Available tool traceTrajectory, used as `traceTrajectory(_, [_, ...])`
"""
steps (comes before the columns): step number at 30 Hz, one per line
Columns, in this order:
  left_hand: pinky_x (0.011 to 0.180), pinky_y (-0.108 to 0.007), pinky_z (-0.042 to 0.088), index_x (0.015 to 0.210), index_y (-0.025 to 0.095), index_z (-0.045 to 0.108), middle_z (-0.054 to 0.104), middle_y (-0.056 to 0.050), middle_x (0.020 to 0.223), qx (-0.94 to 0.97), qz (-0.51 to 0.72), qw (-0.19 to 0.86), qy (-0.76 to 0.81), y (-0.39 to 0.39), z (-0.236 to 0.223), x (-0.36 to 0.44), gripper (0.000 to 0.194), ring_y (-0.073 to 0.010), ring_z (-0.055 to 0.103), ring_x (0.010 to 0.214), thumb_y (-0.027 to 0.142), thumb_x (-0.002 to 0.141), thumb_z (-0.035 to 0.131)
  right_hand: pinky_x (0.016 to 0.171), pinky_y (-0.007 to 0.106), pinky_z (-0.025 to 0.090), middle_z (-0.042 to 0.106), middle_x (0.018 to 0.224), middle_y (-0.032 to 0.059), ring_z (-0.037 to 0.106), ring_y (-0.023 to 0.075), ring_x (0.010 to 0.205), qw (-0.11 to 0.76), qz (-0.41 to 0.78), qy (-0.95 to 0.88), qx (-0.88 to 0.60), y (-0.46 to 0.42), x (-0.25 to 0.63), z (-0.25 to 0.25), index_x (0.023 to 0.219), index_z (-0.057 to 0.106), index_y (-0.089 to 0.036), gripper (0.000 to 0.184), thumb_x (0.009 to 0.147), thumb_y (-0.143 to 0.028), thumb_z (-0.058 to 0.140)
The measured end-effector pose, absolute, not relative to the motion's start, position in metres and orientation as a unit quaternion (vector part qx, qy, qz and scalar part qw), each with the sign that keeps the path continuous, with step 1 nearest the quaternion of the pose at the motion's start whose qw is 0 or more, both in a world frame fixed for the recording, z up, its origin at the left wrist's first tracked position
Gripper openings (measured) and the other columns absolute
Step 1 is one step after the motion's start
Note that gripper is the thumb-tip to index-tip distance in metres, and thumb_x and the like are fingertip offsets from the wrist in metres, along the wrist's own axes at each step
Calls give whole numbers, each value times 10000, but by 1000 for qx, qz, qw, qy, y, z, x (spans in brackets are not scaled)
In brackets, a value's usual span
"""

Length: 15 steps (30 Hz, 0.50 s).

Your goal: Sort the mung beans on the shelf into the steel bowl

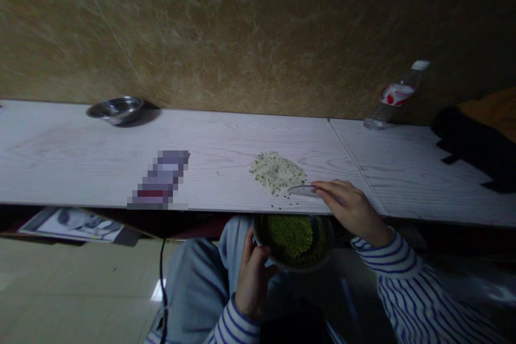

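My left hand [253, 279] grips the left rim of a metal bowl [328, 250] with its thumb and fingers. Many green beans [292, 236], like mung beans, fill much of the bowl, which sits just below the table's front edge over my lap. My right hand [352, 207] pinches a thin grey blade-shaped utensil [304, 190]; whether it is a knife or a spoon seen from the side I cannot tell. The utensil's tip points left, at the near edge of a flat pile of white grains [278, 170] mixed with green beans. A few loose beans lie between pile and edge.
A shiny metal bowl [116, 110] stands at the back left of the white table [217, 140]. A blurred-out flat object [163, 177] lies nearer. At the back right are a clear bottle [397, 95] with a white cap and a dark item [471, 142]. A cable [162, 274] hangs below.
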<state>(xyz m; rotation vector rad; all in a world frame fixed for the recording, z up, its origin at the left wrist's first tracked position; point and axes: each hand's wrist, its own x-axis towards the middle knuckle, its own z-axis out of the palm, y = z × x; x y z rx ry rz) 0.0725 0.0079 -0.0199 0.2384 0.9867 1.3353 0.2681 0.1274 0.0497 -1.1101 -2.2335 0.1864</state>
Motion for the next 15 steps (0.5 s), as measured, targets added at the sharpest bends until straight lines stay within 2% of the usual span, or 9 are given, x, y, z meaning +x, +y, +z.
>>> traceTrajectory(8, [653,-297,499,1315,323,437,525,-56,1263,101,580,670,452,8,-17,72,570,-240,519,1052,207,761,505,787,346,479,705,935,42,632,185,874,313,73,-838,-441,125,272,44,1059,644,-218,218,892,-224,505])
traceTrajectory(15, [680,-311,506,1314,314,449,568,-62,1205,88,583,670,450,9,-14,73,595,-234,541,1021,205,736,535,775,336,470,706,922,37,631,170,849,310,82,-849,-421,121,269,45,1065,633,-217,212,895,-214,507])
